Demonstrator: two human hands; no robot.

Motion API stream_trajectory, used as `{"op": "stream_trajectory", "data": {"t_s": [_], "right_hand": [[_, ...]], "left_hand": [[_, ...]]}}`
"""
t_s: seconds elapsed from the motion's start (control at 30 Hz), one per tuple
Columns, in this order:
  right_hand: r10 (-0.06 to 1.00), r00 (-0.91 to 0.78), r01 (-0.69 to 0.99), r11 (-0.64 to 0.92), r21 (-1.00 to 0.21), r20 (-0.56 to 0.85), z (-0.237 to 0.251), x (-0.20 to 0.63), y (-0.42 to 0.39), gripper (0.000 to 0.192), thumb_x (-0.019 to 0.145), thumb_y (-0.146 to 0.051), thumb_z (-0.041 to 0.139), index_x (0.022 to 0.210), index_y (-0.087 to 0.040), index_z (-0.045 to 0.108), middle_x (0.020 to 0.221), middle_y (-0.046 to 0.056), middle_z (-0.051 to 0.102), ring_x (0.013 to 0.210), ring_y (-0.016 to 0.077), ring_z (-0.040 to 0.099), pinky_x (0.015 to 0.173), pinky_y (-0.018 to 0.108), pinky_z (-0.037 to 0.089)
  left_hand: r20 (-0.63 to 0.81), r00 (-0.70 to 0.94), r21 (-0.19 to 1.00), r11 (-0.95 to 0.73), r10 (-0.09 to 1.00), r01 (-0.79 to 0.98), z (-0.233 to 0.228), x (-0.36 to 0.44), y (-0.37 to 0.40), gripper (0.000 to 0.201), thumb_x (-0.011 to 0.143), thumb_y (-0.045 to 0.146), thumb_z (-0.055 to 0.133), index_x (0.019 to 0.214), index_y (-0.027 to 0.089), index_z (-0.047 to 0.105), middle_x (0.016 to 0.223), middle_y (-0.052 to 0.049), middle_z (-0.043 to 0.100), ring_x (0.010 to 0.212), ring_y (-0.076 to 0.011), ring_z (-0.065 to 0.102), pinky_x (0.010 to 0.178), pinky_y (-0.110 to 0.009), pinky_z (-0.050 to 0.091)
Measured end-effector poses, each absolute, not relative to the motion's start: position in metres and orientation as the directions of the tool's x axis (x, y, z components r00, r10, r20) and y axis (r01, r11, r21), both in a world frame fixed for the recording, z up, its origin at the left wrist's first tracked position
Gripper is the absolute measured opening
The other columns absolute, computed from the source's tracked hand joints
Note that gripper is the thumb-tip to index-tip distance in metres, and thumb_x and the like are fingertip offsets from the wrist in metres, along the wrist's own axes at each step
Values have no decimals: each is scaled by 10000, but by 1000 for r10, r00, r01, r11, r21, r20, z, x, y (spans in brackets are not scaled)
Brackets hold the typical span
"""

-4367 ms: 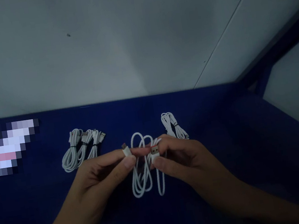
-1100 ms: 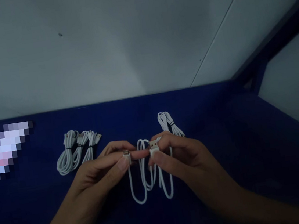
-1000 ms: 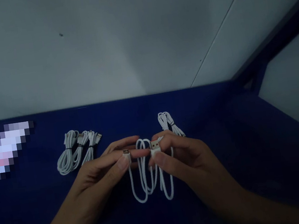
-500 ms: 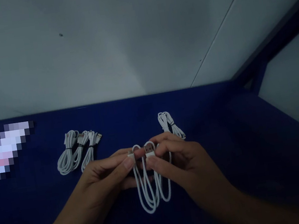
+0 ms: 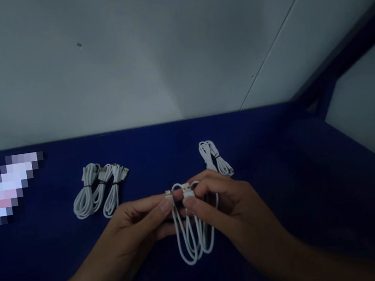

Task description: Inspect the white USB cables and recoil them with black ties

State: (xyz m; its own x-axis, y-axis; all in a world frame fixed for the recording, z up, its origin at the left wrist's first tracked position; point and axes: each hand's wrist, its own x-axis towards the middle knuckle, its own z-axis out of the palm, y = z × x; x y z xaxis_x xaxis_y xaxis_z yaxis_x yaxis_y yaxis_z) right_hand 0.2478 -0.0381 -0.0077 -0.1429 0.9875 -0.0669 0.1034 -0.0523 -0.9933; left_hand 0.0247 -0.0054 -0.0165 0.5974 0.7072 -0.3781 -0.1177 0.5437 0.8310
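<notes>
A white USB cable (image 5: 191,256), gathered in long loops, hangs between my two hands in front of me. My left hand (image 5: 143,221) pinches the cable's small plug between thumb and forefinger, its metal tip pointing up. With thumb and fingers, my right hand (image 5: 224,202) grips the larger USB plug (image 5: 187,192) just beside it, and this one also points up. Some loops run behind the fingers, so part of the cable is hidden.
Several white cables (image 5: 89,198) tied with black bands lie on the blue table (image 5: 154,154) at the left. Another tied white cable (image 5: 215,157) rests beyond my right hand. A pale panel (image 5: 112,76) rises behind the table. A pixelated patch covers the far left.
The small plug in my left hand has moved slightly right, closer to the USB plug. The USB plug has tilted a little, and the loops have shifted slightly right.
</notes>
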Motion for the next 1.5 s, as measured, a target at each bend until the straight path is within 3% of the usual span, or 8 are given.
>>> {"op": "stream_trajectory", "data": {"t_s": [0.2,0.37,0.6,0.8,0.97,1.17,1.5], "right_hand": [[991,-127,122,-32,-992,-48,-9,249,-35,241,1080,-387,742,885,-264,812,1082,7,785,1001,205,722,877,360,567],[983,-169,142,-41,-989,-65,-5,251,-35,258,1119,-330,686,882,-259,759,1071,-12,771,950,175,703,833,335,551],[968,-245,180,-11,-984,-55,-2,255,-37,223,1161,-364,618,1005,-286,758,1209,-4,741,1095,191,697,961,366,547],[955,-269,232,-59,-971,-122,1,255,-38,269,1179,-420,567,981,-274,676,1015,-15,646,877,167,598,774,348,510],[959,-263,220,-45,-975,-104,3,254,-36,255,1163,-401,597,971,-266,696,1010,-8,669,890,176,608,789,366,506],[958,-245,185,-108,-977,-152,3,253,-36,322,1132,-375,629,840,-244,594,1009,0,691,874,184,629,768,378,513],[956,-251,182,-110,-977,-154,1,253,-35,294,1132,-399,625,875,-257,628,1007,-5,677,858,182,619,757,373,517]], "left_hand": [[-374,596,817,556,711,-150,-19,23,-3,314,1160,351,629,1405,287,815,1655,-72,656,1495,-300,603,1200,-400,561],[-383,585,816,559,714,-147,-17,22,-3,303,1156,326,637,1390,282,824,1599,-77,706,1438,-281,655,1197,-385,564],[-380,581,814,559,719,-160,-16,22,-3,304,1156,305,634,1394,295,823,1557,-70,740,1378,-255,706,1172,-346,571],[-374,594,815,559,712,-156,-16,22,-2,308,1159,304,630,1398,292,823,1537,-74,756,1342,-250,731,1152,-340,581],[-383,597,810,567,705,-150,-16,21,-4,304,1160,295,624,1379,293,835,1462,-81,803,1349,-243,731,1164,-339,567],[-380,596,803,572,708,-167,-17,23,-4,286,1141,322,663,1358,297,848,1455,-98,806,1326,-273,748,1163,-390,570],[-384,605,803,576,697,-154,-13,21,-4,317,1162,316,618,1405,294,820,1537,-84,754,1352,-261,721,1177,-376,560]]}}
